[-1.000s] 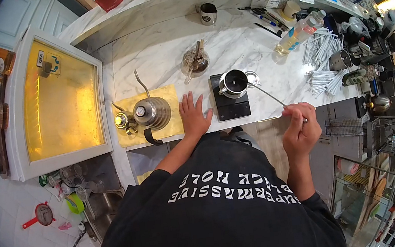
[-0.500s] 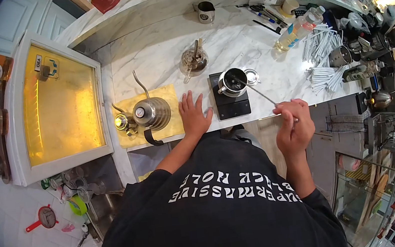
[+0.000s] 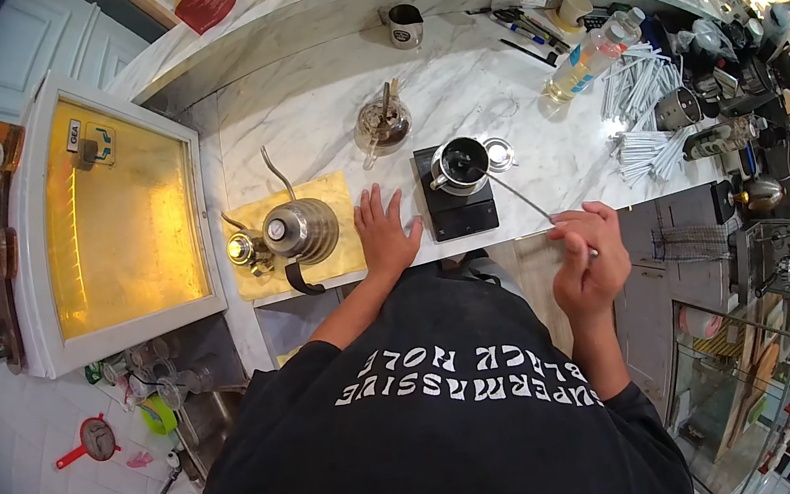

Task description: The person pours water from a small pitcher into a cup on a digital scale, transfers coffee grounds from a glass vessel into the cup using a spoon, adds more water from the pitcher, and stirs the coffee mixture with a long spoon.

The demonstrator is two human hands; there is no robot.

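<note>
My left hand [image 3: 385, 233] lies flat on the marble counter's front edge, fingers spread, between the gooseneck kettle [image 3: 308, 231] and the black scale [image 3: 463, 217]. On the scale stands a metal cup [image 3: 440, 180] with dark contents. The fingers of my right hand [image 3: 590, 258] are closed around a long, thin metal stirring spoon [image 3: 525, 198]. Its shaft slants down into the cup, where its far end is hidden. Against the cup's right side sits a small round metal piece [image 3: 500, 153]. Behind the scale is a glass server [image 3: 382, 125] holding dark bits and a stick-like utensil.
A yellow cloth [image 3: 339, 194] lies under the kettle and a smaller metal pot [image 3: 247, 252]. At the back stands a small pitcher [image 3: 405, 27]. To the right are a clear bottle [image 3: 582, 65] and heaps of white paper-wrapped sticks [image 3: 641, 91]. A white-framed yellow panel [image 3: 122, 209] borders the left.
The view has shifted very slightly. The spoon's shaft has moved a little within the cup, while my left hand stays in place on the counter.
</note>
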